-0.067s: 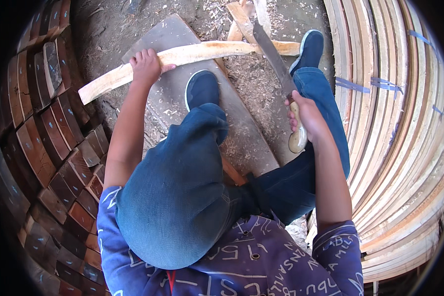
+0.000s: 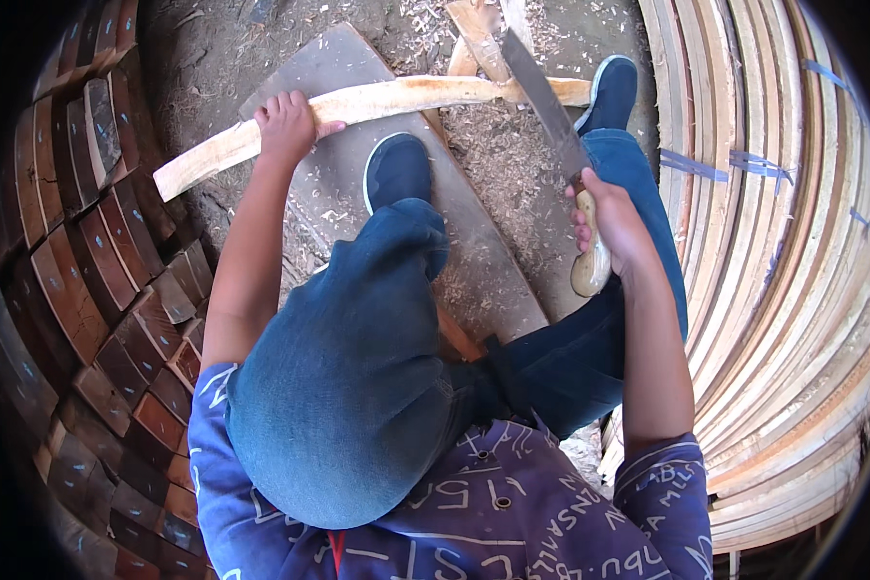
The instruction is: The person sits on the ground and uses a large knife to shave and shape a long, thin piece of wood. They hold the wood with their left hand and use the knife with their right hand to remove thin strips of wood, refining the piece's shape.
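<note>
A long, pale, slightly curved wooden strip [image 2: 406,95] lies crosswise in front of me, its right end by my right shoe. My left hand [image 2: 288,128] is closed over the strip left of its middle, thumb along the near edge. My right hand [image 2: 617,224] is wrapped round the pale handle of a machete [image 2: 549,108], near my right knee. The blade points up and to the left and overlaps the strip's right part in the view. Whether blade and wood touch, I cannot tell.
A flat board [image 2: 469,227] lies under my left shoe [image 2: 397,174]. Beyond the strip, short wood offcuts [image 2: 479,41] rest on ground scattered with shavings. Stacked dark wood blocks [image 2: 68,280] rise on the left. Long pale slats [image 2: 735,251], tied with blue strips, are piled on the right.
The machete and my right hand have shifted a little to the right. My left hand and the wooden strip stay nearly in place.
</note>
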`<action>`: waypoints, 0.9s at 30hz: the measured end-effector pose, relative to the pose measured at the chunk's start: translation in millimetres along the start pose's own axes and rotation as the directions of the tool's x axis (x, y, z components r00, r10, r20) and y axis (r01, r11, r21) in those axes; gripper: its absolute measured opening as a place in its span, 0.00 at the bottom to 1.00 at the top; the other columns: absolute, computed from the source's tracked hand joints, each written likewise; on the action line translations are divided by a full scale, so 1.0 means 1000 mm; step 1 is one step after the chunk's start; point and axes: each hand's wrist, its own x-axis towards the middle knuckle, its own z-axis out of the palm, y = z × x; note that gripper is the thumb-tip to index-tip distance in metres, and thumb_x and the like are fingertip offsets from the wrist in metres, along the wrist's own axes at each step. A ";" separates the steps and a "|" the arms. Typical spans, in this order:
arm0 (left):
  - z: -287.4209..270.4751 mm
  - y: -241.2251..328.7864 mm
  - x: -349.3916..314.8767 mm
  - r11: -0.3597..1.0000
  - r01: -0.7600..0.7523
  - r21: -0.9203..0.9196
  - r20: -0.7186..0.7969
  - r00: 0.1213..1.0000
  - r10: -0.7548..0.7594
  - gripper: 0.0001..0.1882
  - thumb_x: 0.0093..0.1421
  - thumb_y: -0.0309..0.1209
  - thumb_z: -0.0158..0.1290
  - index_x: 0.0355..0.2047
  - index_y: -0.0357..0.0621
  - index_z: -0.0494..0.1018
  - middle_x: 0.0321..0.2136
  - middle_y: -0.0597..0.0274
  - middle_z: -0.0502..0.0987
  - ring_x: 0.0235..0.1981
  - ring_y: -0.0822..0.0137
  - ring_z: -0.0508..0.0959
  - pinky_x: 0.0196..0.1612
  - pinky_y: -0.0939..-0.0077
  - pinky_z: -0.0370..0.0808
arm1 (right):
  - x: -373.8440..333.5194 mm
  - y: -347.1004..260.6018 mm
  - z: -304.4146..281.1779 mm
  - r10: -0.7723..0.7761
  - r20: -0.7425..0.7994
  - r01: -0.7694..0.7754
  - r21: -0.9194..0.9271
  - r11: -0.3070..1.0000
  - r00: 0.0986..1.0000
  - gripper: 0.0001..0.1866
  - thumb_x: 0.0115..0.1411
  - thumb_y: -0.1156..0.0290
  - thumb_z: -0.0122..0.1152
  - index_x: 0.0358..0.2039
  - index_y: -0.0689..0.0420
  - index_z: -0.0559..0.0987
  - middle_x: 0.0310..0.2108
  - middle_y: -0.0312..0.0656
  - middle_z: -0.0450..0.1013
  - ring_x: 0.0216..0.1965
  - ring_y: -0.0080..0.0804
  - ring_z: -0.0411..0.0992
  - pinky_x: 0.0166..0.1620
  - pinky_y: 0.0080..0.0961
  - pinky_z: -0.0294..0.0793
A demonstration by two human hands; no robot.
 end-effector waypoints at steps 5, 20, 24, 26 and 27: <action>-0.005 0.000 0.001 1.000 0.020 -0.022 0.051 0.999 -0.019 0.49 0.41 0.74 0.48 0.40 0.36 0.66 0.41 0.51 0.69 0.49 0.51 0.66 0.55 0.48 0.56 | 0.010 -0.010 0.021 -0.374 -0.174 0.393 0.094 0.915 0.911 0.20 0.68 0.52 0.43 0.35 0.58 0.70 0.15 0.33 0.62 0.12 0.20 0.60 0.15 0.21 0.62; -0.011 0.003 0.004 1.000 0.010 -0.018 0.055 0.998 -0.009 0.48 0.42 0.74 0.48 0.41 0.37 0.66 0.43 0.50 0.69 0.50 0.50 0.66 0.55 0.46 0.56 | 0.010 0.011 0.043 -0.736 -0.180 0.491 -0.639 0.591 0.653 0.19 0.64 0.58 0.49 0.42 0.64 0.75 0.24 0.58 0.74 0.32 0.58 0.75 0.35 0.44 0.72; -0.010 0.004 0.006 0.999 0.009 -0.044 0.085 0.996 -0.006 0.49 0.42 0.75 0.48 0.42 0.37 0.66 0.43 0.49 0.69 0.51 0.50 0.66 0.55 0.46 0.55 | 0.023 0.032 0.030 -0.604 -0.117 0.189 -0.888 0.419 0.789 0.17 0.64 0.60 0.49 0.43 0.62 0.73 0.26 0.58 0.76 0.33 0.58 0.76 0.37 0.46 0.75; -0.009 0.006 0.007 0.999 0.015 -0.031 0.099 0.995 -0.012 0.49 0.42 0.75 0.47 0.42 0.37 0.66 0.43 0.49 0.69 0.51 0.50 0.66 0.55 0.46 0.55 | 0.025 0.044 0.024 -0.468 -0.134 -0.013 -0.967 0.253 0.874 0.16 0.64 0.61 0.49 0.39 0.63 0.72 0.27 0.60 0.76 0.33 0.59 0.76 0.37 0.48 0.76; -0.008 0.008 0.007 1.000 0.015 -0.016 0.094 0.995 -0.013 0.49 0.42 0.75 0.47 0.42 0.37 0.66 0.43 0.49 0.69 0.51 0.50 0.66 0.55 0.46 0.55 | 0.025 0.050 0.021 -0.487 -0.139 0.006 -0.959 0.285 0.863 0.16 0.64 0.61 0.49 0.39 0.63 0.72 0.27 0.60 0.76 0.33 0.59 0.76 0.37 0.49 0.76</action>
